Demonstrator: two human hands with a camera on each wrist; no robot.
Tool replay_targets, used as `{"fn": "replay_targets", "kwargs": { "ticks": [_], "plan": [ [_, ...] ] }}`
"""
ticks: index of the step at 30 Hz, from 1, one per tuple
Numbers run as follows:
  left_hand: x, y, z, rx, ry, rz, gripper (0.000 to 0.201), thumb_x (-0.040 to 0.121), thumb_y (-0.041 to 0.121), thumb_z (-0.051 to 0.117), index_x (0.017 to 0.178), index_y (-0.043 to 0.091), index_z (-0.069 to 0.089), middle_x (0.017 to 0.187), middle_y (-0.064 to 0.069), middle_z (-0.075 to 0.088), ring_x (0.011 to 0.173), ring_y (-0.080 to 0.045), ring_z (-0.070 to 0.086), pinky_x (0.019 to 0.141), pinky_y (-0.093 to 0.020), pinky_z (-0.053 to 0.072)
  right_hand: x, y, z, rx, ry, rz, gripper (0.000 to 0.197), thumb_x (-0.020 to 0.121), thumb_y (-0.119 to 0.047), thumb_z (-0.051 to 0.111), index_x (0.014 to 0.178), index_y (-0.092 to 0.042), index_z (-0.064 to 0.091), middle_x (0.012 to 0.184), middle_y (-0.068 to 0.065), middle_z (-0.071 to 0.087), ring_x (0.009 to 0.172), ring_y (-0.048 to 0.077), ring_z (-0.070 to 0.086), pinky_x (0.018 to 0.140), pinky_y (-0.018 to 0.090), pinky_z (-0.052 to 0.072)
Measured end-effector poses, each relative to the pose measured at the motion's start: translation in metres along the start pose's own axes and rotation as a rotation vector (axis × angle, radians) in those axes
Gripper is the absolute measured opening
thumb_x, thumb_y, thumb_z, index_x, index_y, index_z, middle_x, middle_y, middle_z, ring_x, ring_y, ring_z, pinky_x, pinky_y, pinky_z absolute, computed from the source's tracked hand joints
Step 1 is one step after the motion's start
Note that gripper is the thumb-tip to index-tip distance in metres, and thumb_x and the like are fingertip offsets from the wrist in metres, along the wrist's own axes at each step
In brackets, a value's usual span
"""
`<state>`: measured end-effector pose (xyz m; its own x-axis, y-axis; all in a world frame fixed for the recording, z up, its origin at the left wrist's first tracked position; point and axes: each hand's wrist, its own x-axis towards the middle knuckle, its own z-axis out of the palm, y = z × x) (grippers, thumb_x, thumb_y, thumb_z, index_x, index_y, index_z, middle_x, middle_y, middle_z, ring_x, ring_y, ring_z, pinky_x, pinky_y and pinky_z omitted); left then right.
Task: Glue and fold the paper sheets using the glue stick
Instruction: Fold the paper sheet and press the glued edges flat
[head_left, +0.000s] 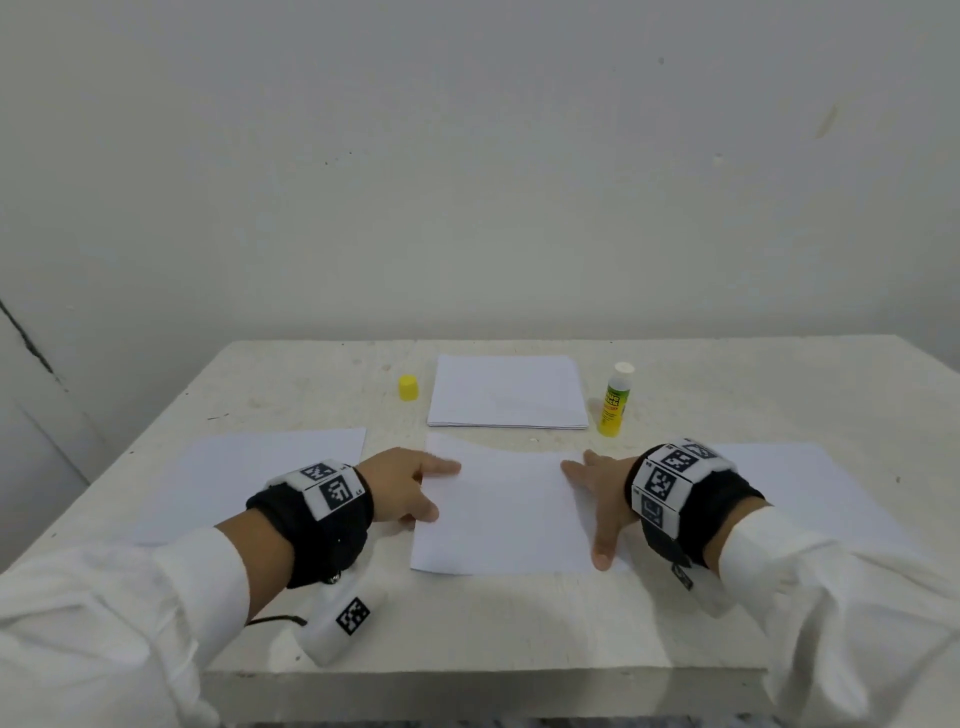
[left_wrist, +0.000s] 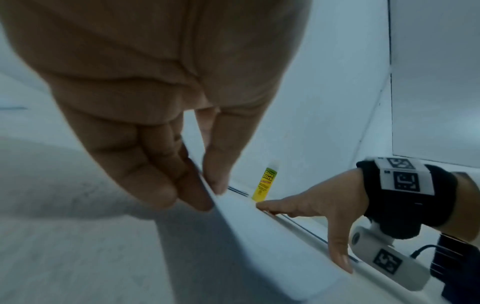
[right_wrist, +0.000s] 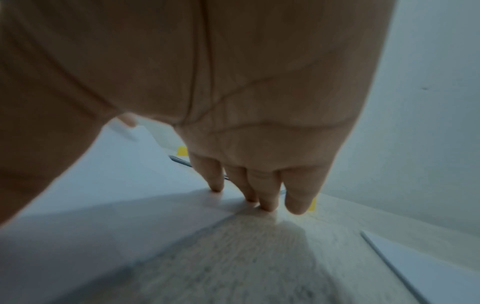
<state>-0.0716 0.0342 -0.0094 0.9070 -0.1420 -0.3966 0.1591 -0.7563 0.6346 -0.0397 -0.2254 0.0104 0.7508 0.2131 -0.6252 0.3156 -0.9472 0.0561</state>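
A pale, scuffed surface (head_left: 291, 374) stands pushed against a plain off-white wall (head_left: 467, 156), with a dark crack running down the wall at the far left. Near the far edge, about midway along it, lies a neat stack of white paper (head_left: 508, 392). Just to its left a small yellow cap (head_left: 408, 387) stands by itself, and just to its right the glue stick (head_left: 614, 399) stands upright and uncapped, with a yellow-green label and a white top. A single sheet (head_left: 249, 483) lies flat toward the left edge, and another sheet (head_left: 810, 488) lies toward the right edge, partly under the person's right arm. Between the two, close to the near edge, sits the middle sheet (head_left: 501, 514), and both hands are on it. The left hand (head_left: 402, 486) is at its left side: the left-wrist view shows the thumb above and the fingers (left_wrist: 155, 185) below, pinching that edge and raising it slightly off the surface. The right hand (head_left: 597, 499) lies spread and flat at the right side, thumb stretched toward the near corner and fingertips (right_wrist: 267, 197) pressing down along the paper's edge, holding nothing. Both wrists wear black bands with white patterned markers, and white sleeves cover the forearms.
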Motion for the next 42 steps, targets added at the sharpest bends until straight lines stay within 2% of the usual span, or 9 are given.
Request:
{"fn": "replay_targets", "kwargs": {
  "ticks": [5,8,10,13,17,23,30,35,42],
  "plan": [
    [0.007,-0.007,-0.020,-0.177,0.134,0.088,0.040,0.084,-0.001,0.066,0.104,0.034,0.068,0.113,0.008,0.062,0.082,-0.013,0.065,0.073,-0.015,0.050,0.006,0.006,-0.006,0.528,0.288,0.051,0.051,0.077,-0.025,0.076,0.122,-0.018,0.054,0.120,0.000,0.049,0.106,0.017,0.051,0.084,0.023,0.044],
    [0.017,-0.005,-0.038,-0.256,0.193,0.127,0.039,0.083,-0.005,0.065,0.109,0.024,0.068,0.114,-0.002,0.065,0.072,-0.009,0.062,0.063,-0.008,0.047,0.010,0.003,-0.018,0.748,0.307,0.045,0.026,0.084,-0.018,0.069,0.110,-0.015,0.062,0.093,-0.004,0.058,0.083,0.010,0.054,0.066,0.016,0.040],
    [0.030,-0.001,-0.046,-0.263,0.236,0.117,0.038,0.084,-0.005,0.064,0.115,0.016,0.067,0.117,-0.004,0.064,0.071,-0.009,0.062,0.063,-0.008,0.046,0.017,-0.002,-0.027,0.724,0.347,0.086,0.034,0.088,-0.013,0.062,0.122,-0.011,0.061,0.117,0.003,0.061,0.107,0.018,0.057,0.084,0.019,0.043],
    [0.056,0.013,-0.056,-0.127,0.291,0.095,0.037,0.087,0.003,0.063,0.122,0.015,0.064,0.127,-0.003,0.060,0.095,-0.018,0.064,0.086,-0.018,0.045,0.036,-0.013,-0.044,0.598,0.406,0.165,0.038,0.094,-0.009,0.048,0.132,-0.009,0.053,0.140,0.007,0.048,0.129,0.021,0.045,0.106,0.025,0.037],
    [0.102,0.041,-0.066,0.318,0.255,0.061,0.046,0.095,0.011,0.052,0.140,0.016,0.046,0.147,-0.002,0.041,0.133,-0.019,0.041,0.107,-0.022,0.028,0.070,-0.022,-0.072,0.444,0.448,0.298,0.034,0.096,-0.012,0.042,0.128,-0.006,0.051,0.136,0.012,0.045,0.124,0.025,0.048,0.104,0.028,0.040],
    [0.155,0.046,-0.066,0.675,0.171,-0.064,0.043,0.092,0.012,0.045,0.134,0.017,0.052,0.137,-0.005,0.049,0.121,-0.024,0.051,0.097,-0.029,0.039,0.118,-0.020,-0.093,0.260,0.292,0.425,0.038,0.091,-0.019,0.048,0.127,-0.009,0.046,0.137,0.013,0.036,0.128,0.034,0.036,0.108,0.048,0.033],
    [0.161,0.029,-0.058,0.873,0.206,-0.015,0.040,0.087,0.022,0.045,0.126,0.023,0.055,0.152,-0.011,0.016,0.133,-0.030,0.020,0.105,-0.043,0.020,0.130,-0.023,-0.084,0.091,0.247,0.416,0.059,0.094,-0.022,0.046,0.146,-0.003,0.024,0.154,0.019,0.007,0.142,0.035,0.014,0.112,0.049,0.026],
    [0.133,0.062,-0.045,0.835,0.232,0.067,0.045,0.090,0.038,0.050,0.132,0.025,0.050,0.140,-0.003,0.036,0.128,-0.025,0.033,0.101,-0.036,0.029,0.095,-0.021,-0.077,0.199,0.328,0.180,0.033,0.094,-0.016,0.052,0.125,-0.004,0.054,0.133,0.015,0.050,0.123,0.029,0.049,0.100,0.034,0.041],
    [0.074,0.149,0.040,0.607,-0.217,0.254,0.052,0.090,0.045,0.059,0.134,0.018,0.054,0.136,0.003,0.053,0.125,-0.015,0.048,0.104,-0.024,0.034,-0.002,0.084,-0.013,0.241,0.191,0.279,0.050,0.081,-0.033,0.072,0.121,-0.004,0.063,0.120,0.007,0.064,0.111,0.023,0.060,0.096,0.034,0.048]
  ]
}}
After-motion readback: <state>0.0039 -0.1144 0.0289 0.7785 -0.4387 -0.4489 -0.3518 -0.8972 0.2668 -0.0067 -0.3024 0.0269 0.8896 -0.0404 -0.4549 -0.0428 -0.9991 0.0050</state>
